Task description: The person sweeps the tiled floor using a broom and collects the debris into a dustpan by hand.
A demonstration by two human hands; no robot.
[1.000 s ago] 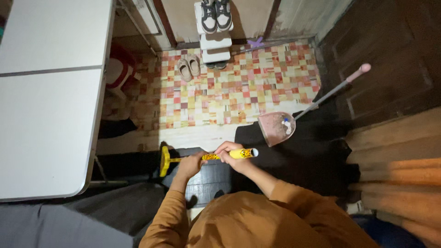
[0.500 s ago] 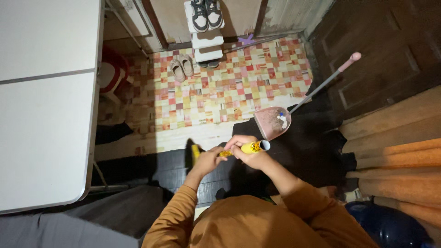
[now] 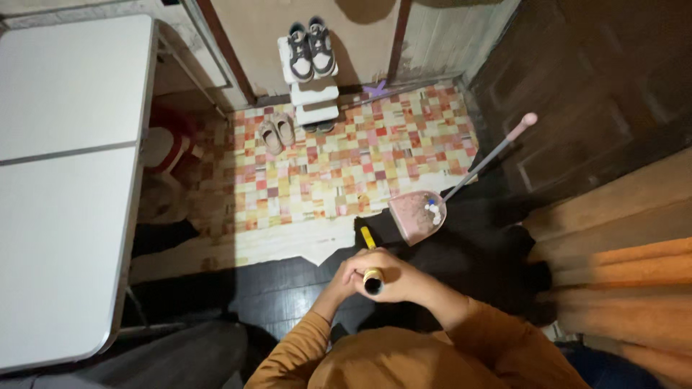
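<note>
Both hands, left [image 3: 348, 277] and right [image 3: 396, 277], wrapped around yellow broom handle [image 3: 373, 279], lower centre of frame. Pink dustpan [image 3: 417, 215] just above, holding debris, on dark floor.

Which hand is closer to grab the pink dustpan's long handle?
Probably the right hand. Both hands grip the yellow broom stick, but the dustpan and its handle sit on the right side, just beyond it. The left hand would have to cross over.
</note>
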